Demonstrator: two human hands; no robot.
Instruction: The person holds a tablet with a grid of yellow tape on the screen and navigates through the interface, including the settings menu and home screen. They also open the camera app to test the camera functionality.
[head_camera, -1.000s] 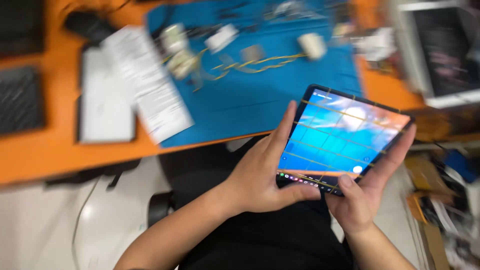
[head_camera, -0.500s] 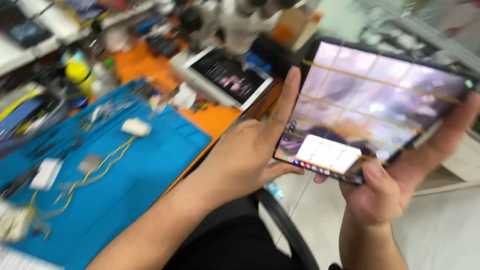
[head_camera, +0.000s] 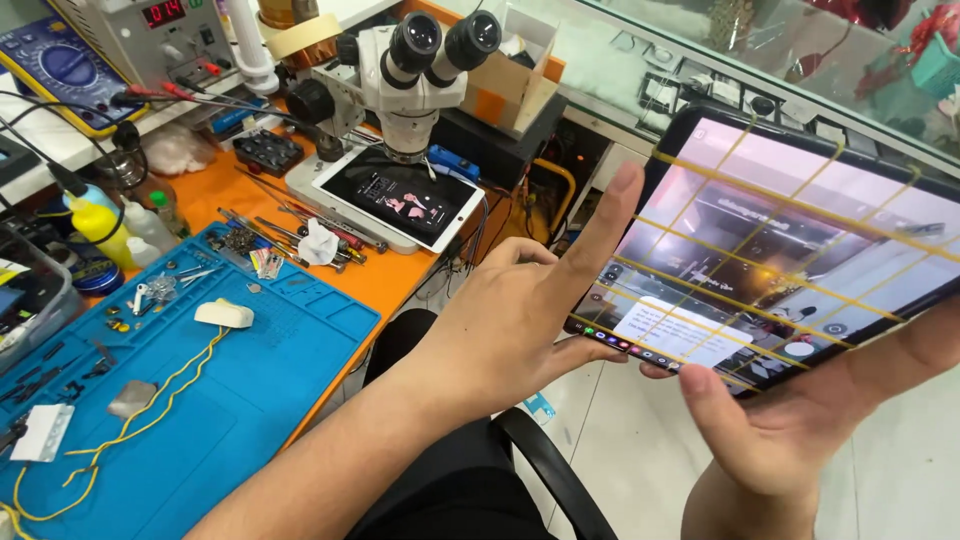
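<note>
A black tablet (head_camera: 790, 250) with its screen lit and thin yellow bands stretched across the glass is held up at the right, over the floor beside the bench. My left hand (head_camera: 520, 310) grips its left edge, forefinger laid up along the frame and thumb under the bottom corner. My right hand (head_camera: 800, 420) supports the tablet from below, its thumb resting on the lower part of the screen. A white pop-up box shows near the screen's bottom edge.
A stereo microscope (head_camera: 415, 70) stands over a second tablet (head_camera: 400, 195) on the orange bench. A blue work mat (head_camera: 190, 400) carries yellow bands, small white blocks and screws. Bottles, a multimeter (head_camera: 55, 65) and a power supply sit at the back left. A black chair arm (head_camera: 550, 470) lies below my left hand.
The view has swung from the blue mat to the microscope end of the bench. The tablet stays in both hands, raised and larger in view; the screen picture has changed.
</note>
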